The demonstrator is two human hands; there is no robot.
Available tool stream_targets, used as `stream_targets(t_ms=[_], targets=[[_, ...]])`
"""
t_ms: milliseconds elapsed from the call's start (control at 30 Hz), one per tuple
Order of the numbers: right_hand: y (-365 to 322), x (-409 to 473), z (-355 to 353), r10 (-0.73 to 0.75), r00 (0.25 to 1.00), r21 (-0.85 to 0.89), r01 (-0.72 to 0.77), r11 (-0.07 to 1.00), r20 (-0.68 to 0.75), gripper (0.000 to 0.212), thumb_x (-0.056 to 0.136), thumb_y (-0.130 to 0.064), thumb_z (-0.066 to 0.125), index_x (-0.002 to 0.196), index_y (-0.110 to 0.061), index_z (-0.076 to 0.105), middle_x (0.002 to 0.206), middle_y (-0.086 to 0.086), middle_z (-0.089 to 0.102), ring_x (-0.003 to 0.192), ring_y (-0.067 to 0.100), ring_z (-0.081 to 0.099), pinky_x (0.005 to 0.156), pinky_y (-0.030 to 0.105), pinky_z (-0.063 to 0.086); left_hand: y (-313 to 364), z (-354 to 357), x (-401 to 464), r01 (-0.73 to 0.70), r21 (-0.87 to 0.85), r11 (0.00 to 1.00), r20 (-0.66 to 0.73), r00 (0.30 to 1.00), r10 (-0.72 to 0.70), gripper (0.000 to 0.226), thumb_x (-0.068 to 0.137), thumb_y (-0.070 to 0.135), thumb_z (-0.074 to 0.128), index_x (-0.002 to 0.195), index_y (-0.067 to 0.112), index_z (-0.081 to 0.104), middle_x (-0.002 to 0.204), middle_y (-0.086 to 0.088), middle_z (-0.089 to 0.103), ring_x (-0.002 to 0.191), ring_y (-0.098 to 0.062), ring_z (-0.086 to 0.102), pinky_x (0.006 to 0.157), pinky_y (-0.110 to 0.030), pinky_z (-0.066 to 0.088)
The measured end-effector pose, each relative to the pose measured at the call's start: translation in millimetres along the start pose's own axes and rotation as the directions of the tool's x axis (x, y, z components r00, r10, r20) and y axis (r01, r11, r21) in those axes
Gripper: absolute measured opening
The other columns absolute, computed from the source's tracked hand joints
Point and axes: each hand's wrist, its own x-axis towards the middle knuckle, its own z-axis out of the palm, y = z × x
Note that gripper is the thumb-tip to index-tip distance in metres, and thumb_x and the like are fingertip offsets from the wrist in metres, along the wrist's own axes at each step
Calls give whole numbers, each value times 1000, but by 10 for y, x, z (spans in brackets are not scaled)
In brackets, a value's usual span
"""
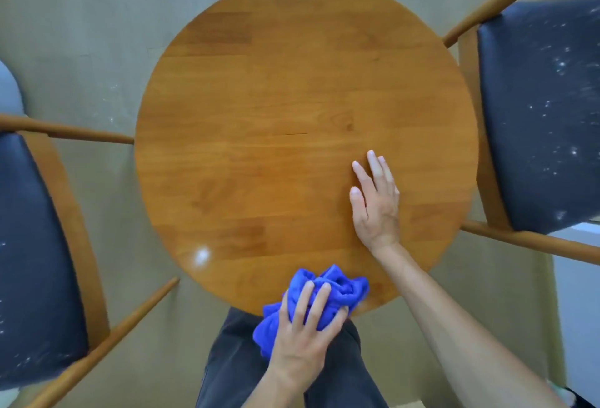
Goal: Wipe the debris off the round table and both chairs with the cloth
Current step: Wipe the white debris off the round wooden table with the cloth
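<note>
The round wooden table (276,99) bears a bunched blue cloth (337,287) at its near edge.

Blue cloth (328,294); honey-brown wood-grain table (292,99).

Left hand (305,326): fingers spread and curled downward in a gripping pose, thumb out to the left side, wrist and bare forearm entering from the bottom edge. Right hand (376,203): flat, palm down, fingers straight and close together, pointing away from the body. Right forearm bare, extended diagonally from lower right.
</note>
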Motion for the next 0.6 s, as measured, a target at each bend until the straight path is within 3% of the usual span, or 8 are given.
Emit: stream_targets(t_ms=[100,167,233,367,467,533,600], targets=[[101,-148,-231,38,999,146,-33,989,-33,46,95,-26,36,132,-6,54,149,10,41,142,25,30,116,35,24,-178,-50,485,1,-17,1000,-15,1000,-1,58,67,9,65,120,32,56,145,-12,38,137,-37,33,98,-58,37],[99,-375,-265,97,991,147,-83,986,-94,45,95,-24,38,131,-4,54,147,13,42,139,28,34,115,38,26,-348,-205,1006,176,-78,981,-60,982,-181,52,76,10,58,123,31,56,146,-13,38,135,-38,37,96,-57,39],[-8,-622,-188,123,985,143,-105,984,-121,45,93,-23,41,133,-6,53,147,14,40,137,28,36,112,44,30,-407,-396,1493,378,-229,897,-34,918,-396,46,82,18,54,126,30,57,148,-12,37,138,-37,32,97,-57,37],[-527,-771,79,177,979,130,-163,978,-105,56,87,-33,50,140,-17,43,152,17,28,138,32,31,112,46,31,-578,-731,1656,496,-560,663,6,803,-595,47,92,33,39,137,27,52,148,-2,40,138,-22,32,108,-53,30],[-957,-542,338,232,967,47,-229,972,-105,70,79,-48,56,143,-23,40,153,22,25,138,39,29,111,50,30,-1006,-834,1364,672,-388,631,-1,685,-729,53,95,24,44,147,28,37,157,-4,25,146,-27,16,112,-58,19],[-1094,-435,536,248,963,-70,-256,964,-102,78,76,-51,60,144,-21,38,152,27,24,137,44,29,108,53,31,-1237,-814,1218,786,-240,570,97,603,-792,56,97,25,43,150,32,29,161,-1,11,149,-26,3,114,-63,10],[-1070,-497,646,112,992,-162,-120,979,-55,78,76,-46,64,145,-20,39,152,29,25,136,47,29,107,54,31,-1322,-785,1138,794,-152,588,157,607,-779,56,97,29,44,150,32,27,162,0,6,149,-26,-1,113,-66,9]])
